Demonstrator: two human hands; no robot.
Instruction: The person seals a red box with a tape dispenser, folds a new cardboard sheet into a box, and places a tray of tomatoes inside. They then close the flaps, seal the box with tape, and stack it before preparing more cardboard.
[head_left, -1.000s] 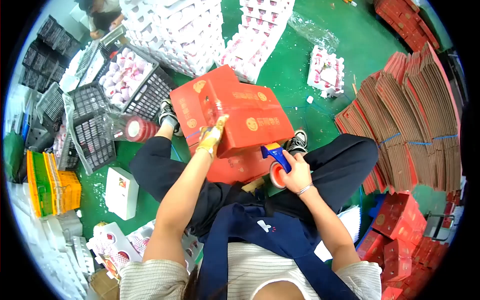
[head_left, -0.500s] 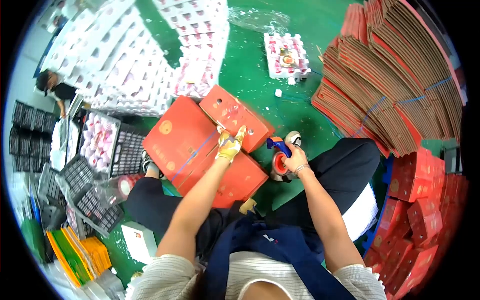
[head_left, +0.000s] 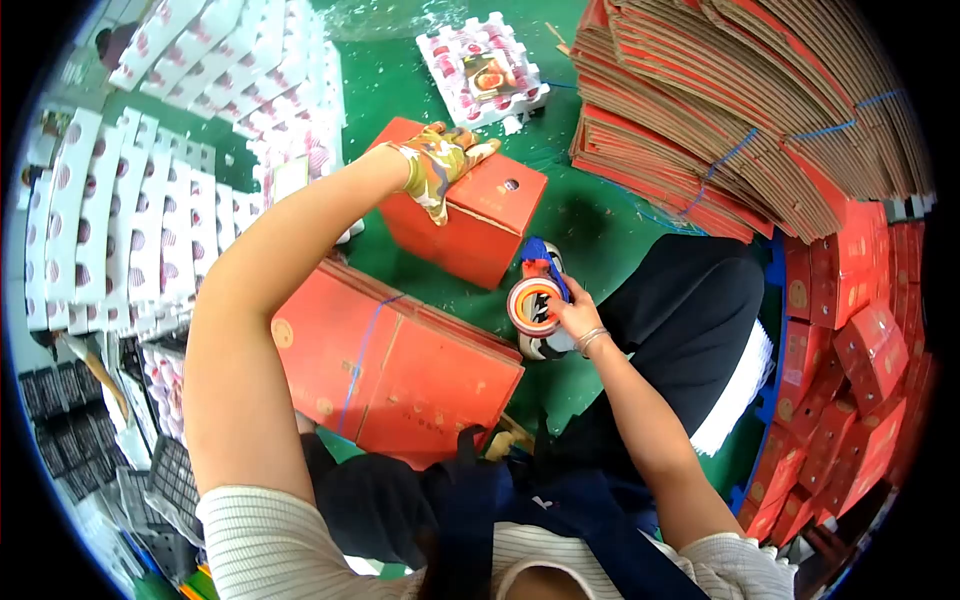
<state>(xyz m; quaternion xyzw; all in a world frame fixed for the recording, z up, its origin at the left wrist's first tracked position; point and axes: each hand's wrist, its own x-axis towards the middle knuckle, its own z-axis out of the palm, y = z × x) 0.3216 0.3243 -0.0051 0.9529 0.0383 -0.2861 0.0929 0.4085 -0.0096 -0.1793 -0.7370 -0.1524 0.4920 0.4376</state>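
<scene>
My left hand [head_left: 440, 168], in a patterned yellow-green glove, lies with fingers stretched across the top of a closed red carton [head_left: 462, 236]. The carton stands upright on the green floor in front of me. In my bare right hand [head_left: 578, 312] is a tape dispenser [head_left: 537, 268] with a blue body and an orange-red roll, held just beside the carton's near right corner. Between my legs lies a stack of flattened red cartons [head_left: 430, 390] bound with a blue strap.
White fruit trays [head_left: 150, 220] are piled at the left. One tray with a printed card [head_left: 488, 75] lies beyond the carton. Tall bundles of flattened cartons [head_left: 690, 120] stand at the right, with made-up red boxes [head_left: 850, 335] nearer me. Black crates [head_left: 70, 430] are at the lower left.
The carton has moved away from me, off the flattened stack, with my left hand on it. My right hand has turned the dispenser so the roll's side faces up. My view has shifted.
</scene>
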